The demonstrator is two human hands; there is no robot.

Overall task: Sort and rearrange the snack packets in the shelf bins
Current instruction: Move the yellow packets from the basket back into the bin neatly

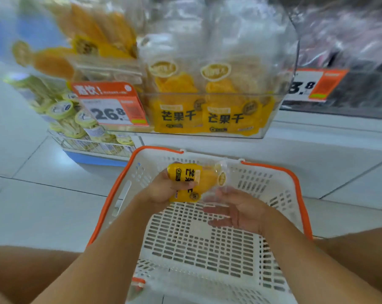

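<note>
My left hand [161, 190] grips a bundle of yellow mango snack packets [192, 183] over the white basket [273, 187] with orange handles. My right hand [234, 210] is beside the bundle with fingers spread and relaxed, its fingertips at the clear end of the packets. Above stands a clear shelf bin [280, 88] holding upright yellow mango packets [209, 113] of the same kind.
To the left of the clear bin is another bin with orange-yellow packets [93, 40] and a price tag reading 26.8 [113, 106]. Lower left, a wire rack [91, 145] holds pale packets. A dark bin [350, 62] sits at right. My knees flank the basket on the tiled floor.
</note>
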